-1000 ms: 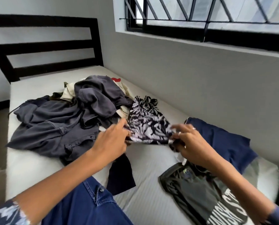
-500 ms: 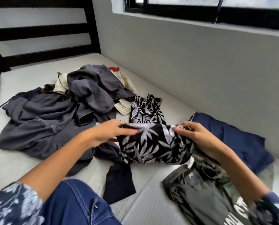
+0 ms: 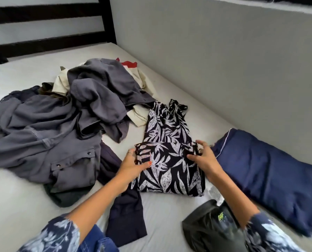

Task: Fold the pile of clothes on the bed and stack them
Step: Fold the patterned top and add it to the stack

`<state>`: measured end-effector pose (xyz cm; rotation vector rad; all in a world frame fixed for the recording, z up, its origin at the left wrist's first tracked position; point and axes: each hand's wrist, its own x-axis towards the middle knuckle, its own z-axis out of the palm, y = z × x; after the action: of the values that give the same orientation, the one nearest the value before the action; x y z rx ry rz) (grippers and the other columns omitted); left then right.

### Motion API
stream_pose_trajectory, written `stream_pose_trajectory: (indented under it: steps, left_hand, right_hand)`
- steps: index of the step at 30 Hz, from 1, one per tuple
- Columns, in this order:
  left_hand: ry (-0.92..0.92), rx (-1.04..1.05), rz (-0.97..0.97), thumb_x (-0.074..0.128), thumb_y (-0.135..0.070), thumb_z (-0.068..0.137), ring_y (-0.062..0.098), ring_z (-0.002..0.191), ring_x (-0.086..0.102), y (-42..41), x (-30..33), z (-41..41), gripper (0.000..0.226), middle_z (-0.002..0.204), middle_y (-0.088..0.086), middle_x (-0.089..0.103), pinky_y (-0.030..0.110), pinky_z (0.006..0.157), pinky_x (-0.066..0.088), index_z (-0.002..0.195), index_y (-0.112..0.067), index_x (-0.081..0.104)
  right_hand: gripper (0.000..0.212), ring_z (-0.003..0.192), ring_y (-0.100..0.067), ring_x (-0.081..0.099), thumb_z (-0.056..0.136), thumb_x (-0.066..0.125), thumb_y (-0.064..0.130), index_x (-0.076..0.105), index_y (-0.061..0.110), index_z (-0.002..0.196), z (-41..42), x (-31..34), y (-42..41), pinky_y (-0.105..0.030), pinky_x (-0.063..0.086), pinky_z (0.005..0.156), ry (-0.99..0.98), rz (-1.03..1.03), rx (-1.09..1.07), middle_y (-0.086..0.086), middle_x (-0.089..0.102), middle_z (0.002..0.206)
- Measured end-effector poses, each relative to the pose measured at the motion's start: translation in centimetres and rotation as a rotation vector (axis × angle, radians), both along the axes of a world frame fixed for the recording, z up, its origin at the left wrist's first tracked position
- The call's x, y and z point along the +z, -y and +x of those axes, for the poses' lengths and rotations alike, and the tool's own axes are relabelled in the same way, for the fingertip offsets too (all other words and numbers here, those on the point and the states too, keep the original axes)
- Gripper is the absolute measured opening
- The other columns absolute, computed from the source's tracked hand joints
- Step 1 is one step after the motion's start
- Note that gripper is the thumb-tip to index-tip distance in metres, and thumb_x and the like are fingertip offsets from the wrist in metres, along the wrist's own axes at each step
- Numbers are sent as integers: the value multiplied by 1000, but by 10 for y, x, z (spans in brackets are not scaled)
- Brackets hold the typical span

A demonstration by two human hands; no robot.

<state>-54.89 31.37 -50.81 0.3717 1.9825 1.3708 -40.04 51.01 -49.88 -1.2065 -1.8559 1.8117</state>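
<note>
Head view: the leaf-print garment (image 3: 167, 160) lies on the bed (image 3: 24, 206) just right of centre, its near half doubled over into a flat block and its far, strappy end trailing toward 12 o'clock. The left hand (image 3: 133, 166) pinches the fold's left corner, thumb on top. The right hand (image 3: 204, 159) grasps the right corner, fingers (image 3: 199, 143) curled over the folded edge.

The unfolded pile of grey clothes (image 3: 64, 124) sits at 10 o'clock, close to the print piece. A navy folded piece (image 3: 271, 177) lies at 3 o'clock against the wall, and a dark green shirt (image 3: 213, 228) at 5 o'clock. A dark navy cloth (image 3: 124, 220) runs under the left forearm, toward 7 o'clock.

Risks, as I judge them: the thin fabric may slide and open the fold if either pinch lets go early. The loose top end could bunch if dragged, and the straps might snag on the grey pile. The left forearm may pull the navy cloth along.
</note>
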Motion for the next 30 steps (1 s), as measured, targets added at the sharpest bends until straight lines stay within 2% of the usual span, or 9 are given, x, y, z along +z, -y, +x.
stream_pose_trajectory:
  steps: [3,6,9,12,14,18,20,26,30]
  left_hand:
    - [-189,48,56,75,-17,81,12,124,46,-7,3,4,69,131,-4,51,34,108,38,138,-23,35]
    - [-100,125,-102,73,-27,83,20,119,52,-10,1,4,67,136,4,50,35,102,42,137,-14,35]
    - [-122,68,-238,71,-40,82,25,124,48,-4,5,16,80,139,8,46,30,100,39,142,-12,25]
    - [-223,-53,-293,73,-47,77,28,126,48,6,10,28,91,137,9,49,31,100,39,143,-21,17]
    - [-273,-162,-345,73,-41,78,27,120,53,8,11,30,85,131,7,55,32,99,42,141,-26,19]
    - [-158,-170,-304,71,-19,81,23,99,58,-2,27,17,69,122,10,59,31,86,48,138,-21,31]
    - [-163,-175,-250,73,-19,80,22,105,57,-6,48,6,64,124,8,58,31,88,48,135,-17,39]
    - [-344,-152,-151,58,-48,89,20,88,60,14,115,-20,33,105,6,63,30,71,47,112,-24,60]
    - [-281,-355,-15,43,-59,92,14,134,40,29,107,-12,38,140,-4,52,36,111,29,115,-38,65]
  right_hand:
    - [58,109,-20,62,87,64,1,41,29,132,-1,1,6,-40,52,95,-148,126,-59,-6,61,121]
    - [69,131,-24,44,87,67,10,30,15,145,0,-2,8,-36,29,115,79,405,30,-13,45,141]
    - [73,145,-29,20,92,60,37,23,12,150,13,-5,38,-34,10,117,225,825,216,-14,22,155]
    - [84,136,-29,41,84,34,74,36,17,145,30,-21,76,-51,21,116,412,1230,510,-10,45,146]
    - [84,119,-30,59,74,34,72,40,18,139,32,-33,89,-53,28,104,520,1333,609,-10,61,129]
    - [70,77,-24,68,60,75,24,49,16,125,16,-8,81,-39,50,71,546,1429,626,-1,67,88]
    - [58,65,-25,68,59,77,10,60,16,114,11,28,78,-34,51,54,519,1420,591,-1,66,78]
    - [38,93,-30,64,94,43,12,44,19,132,26,118,91,-36,48,67,494,1374,773,-6,66,106]
    - [38,108,-32,58,96,48,25,47,23,133,47,139,108,-35,44,76,542,1218,972,-10,63,116]
